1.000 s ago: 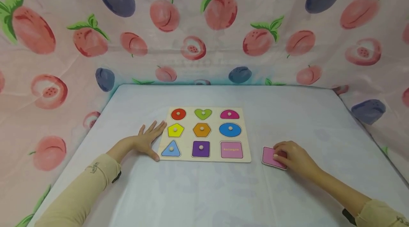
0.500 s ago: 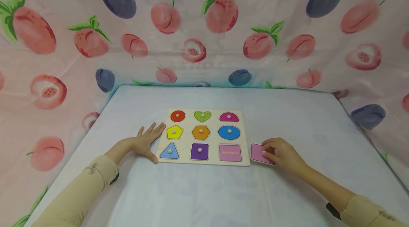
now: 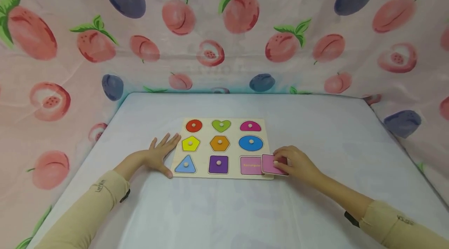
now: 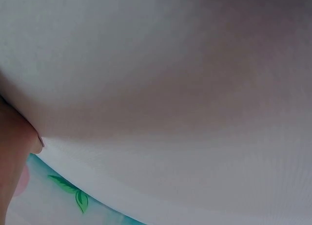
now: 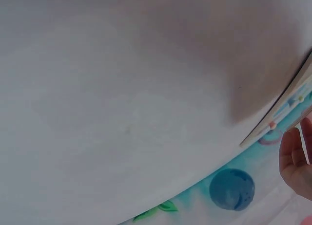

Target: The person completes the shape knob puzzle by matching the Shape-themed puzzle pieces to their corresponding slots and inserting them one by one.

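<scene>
A wooden shape puzzle board lies on the white table, with knobbed pieces seated in most of its recesses. At its near right corner is the pink recess with yellow lettering. My right hand pinches the pink rectangular puzzle piece, which overlaps the right part of that recess and the board's right edge. With fingers spread, my left hand rests at the board's left edge. The right wrist view shows the curled fingers of my right hand at the board's edge.
Seated pieces include a purple square, a blue oval and a light blue triangle. A fruit-print cloth hangs behind and beside the white table.
My right hand has moved left with the pink puzzle piece, from beside the board to over its right edge. The left hand has stayed at the board's left edge.
</scene>
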A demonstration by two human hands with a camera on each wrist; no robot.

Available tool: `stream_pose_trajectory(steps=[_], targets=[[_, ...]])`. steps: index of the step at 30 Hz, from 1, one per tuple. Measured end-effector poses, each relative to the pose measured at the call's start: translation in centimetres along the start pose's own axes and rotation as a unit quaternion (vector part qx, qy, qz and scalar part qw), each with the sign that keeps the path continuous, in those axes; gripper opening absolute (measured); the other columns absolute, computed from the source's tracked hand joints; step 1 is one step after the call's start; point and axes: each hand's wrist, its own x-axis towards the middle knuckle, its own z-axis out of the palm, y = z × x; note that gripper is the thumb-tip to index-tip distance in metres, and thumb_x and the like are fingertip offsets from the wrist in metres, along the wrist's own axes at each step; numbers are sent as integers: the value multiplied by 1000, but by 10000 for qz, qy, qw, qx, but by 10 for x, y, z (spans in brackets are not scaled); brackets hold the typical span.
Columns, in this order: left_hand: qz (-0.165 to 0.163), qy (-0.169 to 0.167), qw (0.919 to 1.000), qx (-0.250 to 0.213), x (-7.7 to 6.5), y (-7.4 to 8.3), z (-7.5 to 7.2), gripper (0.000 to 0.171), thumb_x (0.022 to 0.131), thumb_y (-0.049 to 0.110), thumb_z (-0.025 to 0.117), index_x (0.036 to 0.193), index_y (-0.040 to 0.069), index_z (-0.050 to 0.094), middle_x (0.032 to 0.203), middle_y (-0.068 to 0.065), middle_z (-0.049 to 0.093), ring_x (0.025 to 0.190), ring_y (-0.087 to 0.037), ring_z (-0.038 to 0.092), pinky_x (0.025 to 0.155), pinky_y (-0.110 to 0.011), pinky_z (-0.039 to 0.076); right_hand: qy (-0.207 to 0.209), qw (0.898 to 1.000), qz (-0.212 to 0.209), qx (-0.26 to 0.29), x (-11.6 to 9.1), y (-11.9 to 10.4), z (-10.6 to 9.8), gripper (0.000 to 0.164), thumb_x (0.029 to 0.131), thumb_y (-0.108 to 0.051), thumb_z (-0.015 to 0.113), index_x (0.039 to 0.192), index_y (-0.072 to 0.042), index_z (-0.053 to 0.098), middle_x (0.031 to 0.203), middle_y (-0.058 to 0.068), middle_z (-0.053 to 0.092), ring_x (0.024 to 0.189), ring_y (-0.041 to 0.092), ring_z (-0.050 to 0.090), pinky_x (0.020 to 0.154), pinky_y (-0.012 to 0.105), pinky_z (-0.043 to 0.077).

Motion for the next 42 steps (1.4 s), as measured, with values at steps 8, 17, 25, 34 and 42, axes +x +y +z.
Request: stream_pose_trajectory(steps=[8,17,25,34,42], targets=[[24,13,10000,3,3,-1,-4,132,61,51,82,151,9,-5,159,-14,-10,143,-39,-19,107,-64,-19,-116,9999,-90,-33,18,-10,9,13,80,-14,74,90,-6,72,102,10,69,98,27,59,85,42,53],[26,36,10000,30,3,-2,-3,132,60,51,83,151,9,-3,159,-14,-8,143,-39,-18,108,-64,-19,-285,9984,-481,40,34,-24,22,5,81,-13,73,83,-8,70,98,8,69,95,25,59,85,40,52],[41,4,10000,-14,-3,-3,4,132,60,52,83,151,8,-2,159,-15,-8,143,-40,-17,107,-65,-19,-564,9975,-407,152,35,-29,36,9,82,-15,73,87,-8,71,100,7,69,94,22,59,81,34,54],[91,35,10000,7,-3,-2,3,132,60,52,82,151,8,-3,159,-15,-9,143,-41,-18,106,-66,-18,-592,9964,-600,-61,38,-27,44,8,81,-17,74,85,-10,70,97,6,69,90,19,60,79,31,55],[102,70,9999,3,-1,-2,2,132,61,51,83,151,8,-3,159,-15,-9,143,-41,-17,107,-66,-18,-591,9964,-501,-345,40,-26,44,8,80,-17,75,82,-12,68,93,3,69,85,15,58,75,28,54]])
